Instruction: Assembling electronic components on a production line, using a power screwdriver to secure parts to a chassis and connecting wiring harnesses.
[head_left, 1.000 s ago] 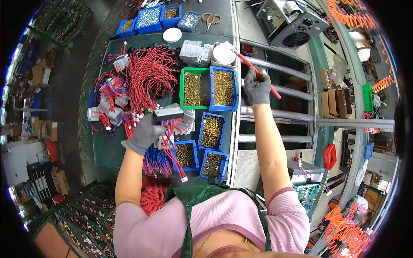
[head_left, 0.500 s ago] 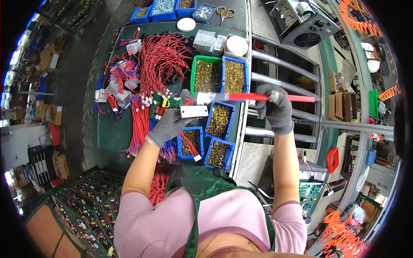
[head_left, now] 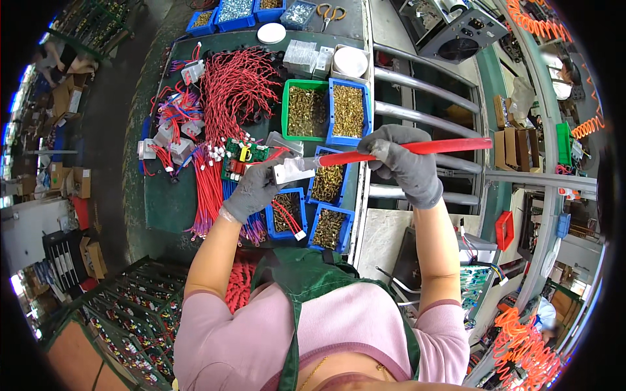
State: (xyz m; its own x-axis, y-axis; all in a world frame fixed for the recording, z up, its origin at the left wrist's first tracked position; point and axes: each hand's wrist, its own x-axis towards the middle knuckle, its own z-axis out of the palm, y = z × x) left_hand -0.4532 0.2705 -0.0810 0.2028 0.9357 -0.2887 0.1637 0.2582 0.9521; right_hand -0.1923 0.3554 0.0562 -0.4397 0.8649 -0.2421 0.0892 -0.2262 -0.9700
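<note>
Both my hands wear grey gloves. My left hand (head_left: 253,190) is closed on a pale metal block (head_left: 284,176) above the bench. A green circuit board (head_left: 242,156) shows just beyond its fingers; whether the two are joined is hidden. Red wires ending in a white connector (head_left: 300,234) hang below that hand. My right hand (head_left: 407,166) grips a red-handled brush (head_left: 456,146), held nearly level. The brush's pale, translucent end lies at the metal block's upper face. Beneath are blue bins of brass-coloured screws (head_left: 328,228).
A heap of red-black twisted wires (head_left: 236,91) and bundled red leads (head_left: 207,189) lie left. A green bin (head_left: 285,111), a white round tub (head_left: 350,62) and finned heat sinks (head_left: 303,55) stand beyond my hands. Metal rollers (head_left: 427,117) run to the right. Scissors (head_left: 330,14) lie at the far edge.
My right hand has moved left and slightly down with the brush, bringing its pale end onto the metal block. The block, in my left hand, has tilted a little.
</note>
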